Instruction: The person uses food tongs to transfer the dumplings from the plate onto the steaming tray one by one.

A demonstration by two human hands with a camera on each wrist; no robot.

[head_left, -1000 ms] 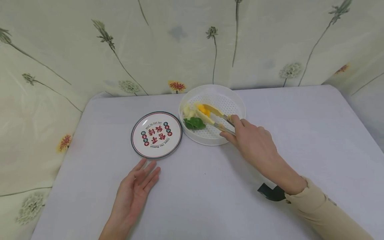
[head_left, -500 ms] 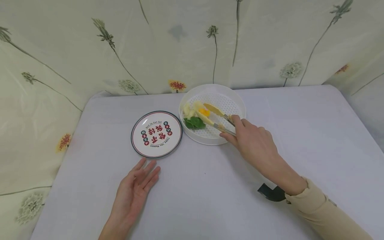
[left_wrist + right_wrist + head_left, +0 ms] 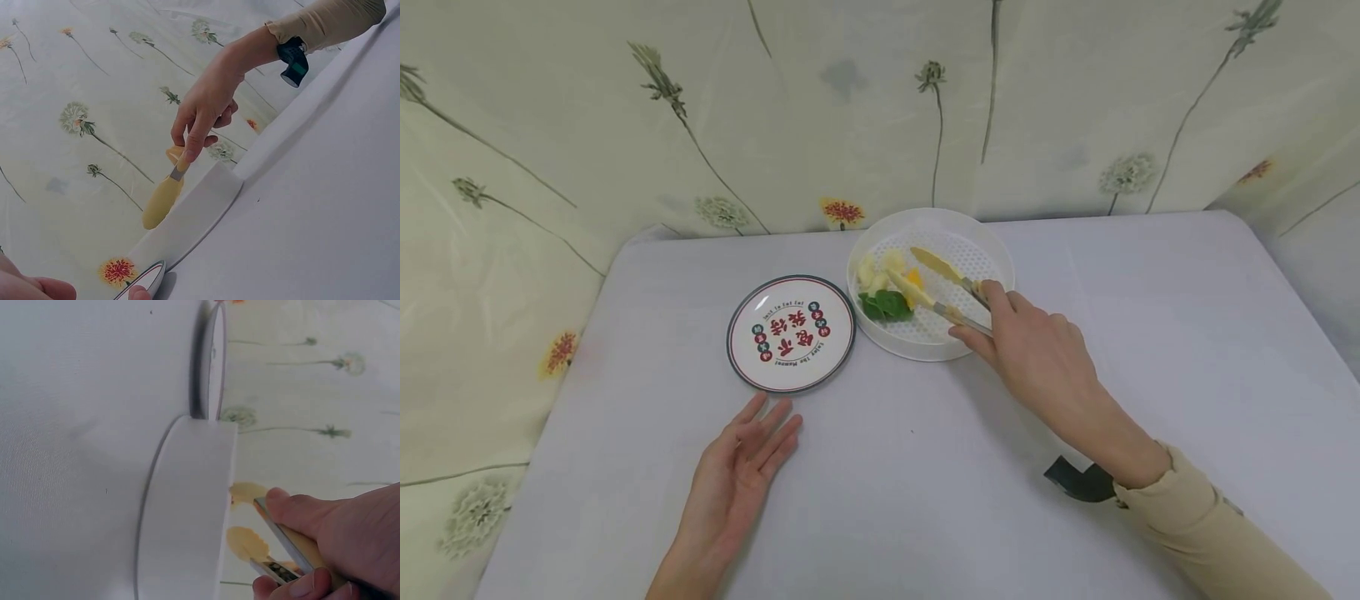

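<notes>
My right hand [image 3: 1043, 357] holds a pair of tongs [image 3: 936, 262] with yellow tips over a round white basket [image 3: 925, 352]. The tong arms stand spread apart, with no food between them. Inside the basket's left half lie pale yellow pieces [image 3: 867, 273], a green leafy piece [image 3: 886, 307] and an orange-yellow piece [image 3: 914, 277], partly covered by the lower tong arm. My left hand [image 3: 733, 475] lies palm up with fingers extended, fingertips right at the near rim of a white plate [image 3: 790, 317] with red lettering.
The plate stands just left of the basket on a white-covered table [image 3: 880, 500]. A floral cloth [image 3: 775, 108] hangs behind the table's far edge. A dark band [image 3: 1078, 481] shows at the right wrist.
The tong arms have spread, and the orange-yellow piece that was between the tips now lies beside the leafy piece. The left hand and the plate have stayed put.
</notes>
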